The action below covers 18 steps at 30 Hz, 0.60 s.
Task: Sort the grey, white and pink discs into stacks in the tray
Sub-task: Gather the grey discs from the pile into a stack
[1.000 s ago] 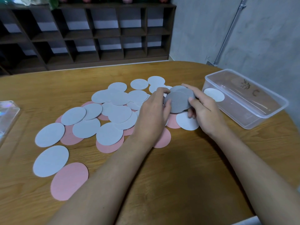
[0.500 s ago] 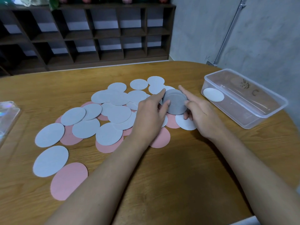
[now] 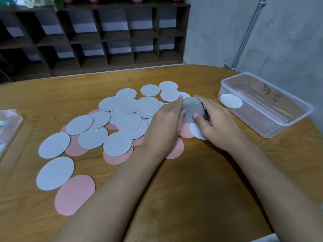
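**A:** Where's the grey stack?

**B:** Grey stack [image 3: 193, 109] is right of mid-table, over loose discs and between both hands. Can't tell if it rests on them or is just off them.

**A:** Hands?

**B:** Left hand [image 3: 166, 123] has forefinger & thumb curved round the stack's left rim, other fingers fairly straight. Right hand [image 3: 215, 124] has its thumb on top near the front edge, forefinger reaching round the far side. Its other fingers are tucked below, mostly hidden.

**A:** Tray?

**B:** Tray [image 3: 290, 124] is at the table's right edge, well apart from the stack. One white disc [image 3: 231, 100] lies flat in its near-left end.

**A:** The rest?

**B:** Pale discs [image 3: 129, 122] overlap across the table [image 3: 192, 189] from the middle to the left. Pink discs [image 3: 75, 194] are partly under them, w/ one lying alone twd the front-left. A clear case [image 3: 8, 123] is at the left edge, and a dark shelf unit [image 3: 104, 35] is behind the table.
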Motion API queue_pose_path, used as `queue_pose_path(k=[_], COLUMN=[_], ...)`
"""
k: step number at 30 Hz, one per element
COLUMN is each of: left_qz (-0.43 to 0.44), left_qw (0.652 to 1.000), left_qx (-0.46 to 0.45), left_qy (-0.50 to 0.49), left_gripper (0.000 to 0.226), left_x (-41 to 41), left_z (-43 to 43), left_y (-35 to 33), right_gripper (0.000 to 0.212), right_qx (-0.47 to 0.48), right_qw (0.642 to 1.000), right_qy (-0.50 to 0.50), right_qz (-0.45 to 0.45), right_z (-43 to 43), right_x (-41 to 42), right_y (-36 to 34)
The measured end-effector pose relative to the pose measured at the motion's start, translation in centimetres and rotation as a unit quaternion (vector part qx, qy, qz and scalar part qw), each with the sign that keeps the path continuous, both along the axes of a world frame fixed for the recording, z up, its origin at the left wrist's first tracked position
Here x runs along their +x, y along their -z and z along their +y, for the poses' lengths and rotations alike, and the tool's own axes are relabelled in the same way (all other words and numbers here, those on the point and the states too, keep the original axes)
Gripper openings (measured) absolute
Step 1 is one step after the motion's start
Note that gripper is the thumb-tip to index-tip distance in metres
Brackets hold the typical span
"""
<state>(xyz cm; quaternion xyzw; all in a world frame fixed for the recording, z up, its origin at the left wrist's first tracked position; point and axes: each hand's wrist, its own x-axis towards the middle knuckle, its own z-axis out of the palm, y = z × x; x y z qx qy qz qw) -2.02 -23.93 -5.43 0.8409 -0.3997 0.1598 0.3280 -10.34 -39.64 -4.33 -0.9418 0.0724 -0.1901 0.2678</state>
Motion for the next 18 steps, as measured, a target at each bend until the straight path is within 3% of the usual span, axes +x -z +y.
queue_pose_path(k=[6,10,13,18], left_qz=[0.009,0.051,0.080,0.015], left_qw=[1.000,0.996,0.994,1.000], left_qx=[0.001,-0.069,-0.078,-0.024], left_qy=[-0.001,-0.030,-0.009,-0.004], left_gripper=[0.044,0.041,0.043,0.044], left_x=[0.00,-0.01,-0.14,0.14], left_z=[-0.05,0.53,0.77,0.71], left_y=[0.20,-0.25,-0.36,-0.19], right_gripper=[0.039,0.038,0.044,0.064], right_qx=[0.026,0.064,0.058,0.008], right_qw=[0.999,0.998,0.998,0.998], right_qy=[-0.015,-0.015,-0.018,-0.015], right_qz=[0.016,-0.010,0.005,0.056], right_z=[0.10,-0.19,-0.10,-0.04], right_x=[-0.10,-0.12,-0.16,-0.09], right_y=[0.04,0.04,0.09,0.17])
